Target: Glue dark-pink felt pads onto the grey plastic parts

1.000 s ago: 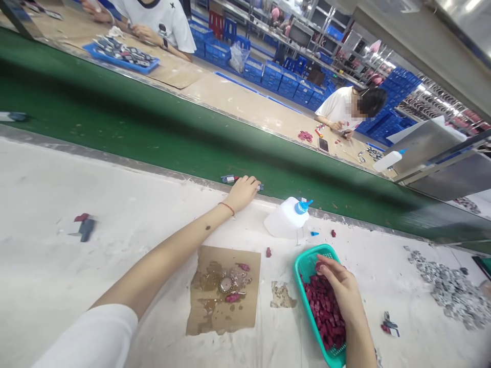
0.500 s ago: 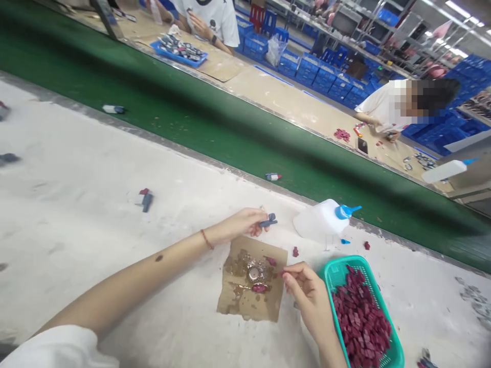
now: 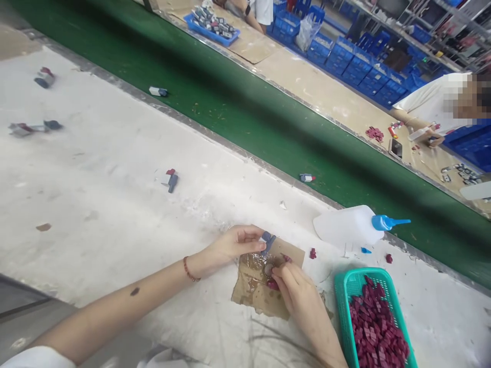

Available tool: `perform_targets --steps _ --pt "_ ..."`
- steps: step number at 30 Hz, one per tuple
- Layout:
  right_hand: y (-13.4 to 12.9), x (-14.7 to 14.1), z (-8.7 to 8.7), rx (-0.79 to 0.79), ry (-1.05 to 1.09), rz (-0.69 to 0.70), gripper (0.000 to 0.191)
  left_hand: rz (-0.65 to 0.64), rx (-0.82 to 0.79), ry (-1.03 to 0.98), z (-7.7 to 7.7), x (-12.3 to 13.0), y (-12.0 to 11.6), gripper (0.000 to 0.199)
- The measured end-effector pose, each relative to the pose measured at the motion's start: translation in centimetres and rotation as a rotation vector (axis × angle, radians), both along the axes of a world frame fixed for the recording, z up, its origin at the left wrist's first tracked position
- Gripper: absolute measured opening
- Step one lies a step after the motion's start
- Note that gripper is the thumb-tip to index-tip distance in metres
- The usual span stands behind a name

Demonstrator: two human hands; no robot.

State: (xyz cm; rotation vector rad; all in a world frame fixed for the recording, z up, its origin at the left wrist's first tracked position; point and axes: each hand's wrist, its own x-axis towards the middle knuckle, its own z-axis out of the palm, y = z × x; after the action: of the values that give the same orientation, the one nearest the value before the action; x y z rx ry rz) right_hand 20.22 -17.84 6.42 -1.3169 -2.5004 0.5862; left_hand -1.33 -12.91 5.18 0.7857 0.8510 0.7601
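Left hand [image 3: 236, 243]: fingers curled, thumb and forefinger pinching a small blue-grey part [image 3: 267, 241] above the upper edge of a brown cardboard scrap [image 3: 253, 294]. Thin red cord on the wrist.

Right hand [image 3: 295, 289]: closed at the fingertips, pressed down over the glue-stained middle of the cardboard scrap; a dark red piece [image 3: 272, 284] lies right at the fingertips, probably gripped, though the blur leaves it unclear. Hands close together, fingertips just apart.

Just right of the right hand: teal basket [image 3: 341, 301], heaped with dark red pieces [image 3: 378, 327]. Beyond the scrap: white glue bottle [image 3: 351, 228] lying on its side, blue nozzle pointing right. Loose red bits [image 3: 312, 253] on the table between bottle and scrap.

Farther left on the white worktable [image 3: 95, 194]: a finished red-and-grey clip [image 3: 171, 179], well apart from the hands; more of the same near the left edge.

Behind the table: green conveyor belt [image 3: 249, 122] carrying two small parts. Across the belt: a tan bench with a blue tray [image 3: 210, 23] and two other people, one in a white shirt [image 3: 433, 105] with hands at work on the bench.
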Motion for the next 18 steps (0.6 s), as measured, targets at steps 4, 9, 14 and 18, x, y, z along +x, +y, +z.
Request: perform_targets --steps 4,9,14,18 --pt "-0.2 -0.2 -0.3 0.032 -0.013 0.057 0.035 0.011 -0.077 -0.085 -0.6 0.1 -0.2 0.038" --pt "0.1 -0.4 0.1 0.019 -0.032 0.094 0.034 0.035 -0.151 -0.167 -0.8 0.0 -0.5 0.052" --pt "0.4 0.0 0.6 -0.143 0.163 0.005 0.024 -0.05 -0.108 -0.14 -1.2 -0.2 -0.5 0.048" --pt "0.2 0.6 0.4 -0.209 0.403 -0.166 0.012 -0.094 -0.063 -0.068 -1.6 0.1 -0.8 0.049"
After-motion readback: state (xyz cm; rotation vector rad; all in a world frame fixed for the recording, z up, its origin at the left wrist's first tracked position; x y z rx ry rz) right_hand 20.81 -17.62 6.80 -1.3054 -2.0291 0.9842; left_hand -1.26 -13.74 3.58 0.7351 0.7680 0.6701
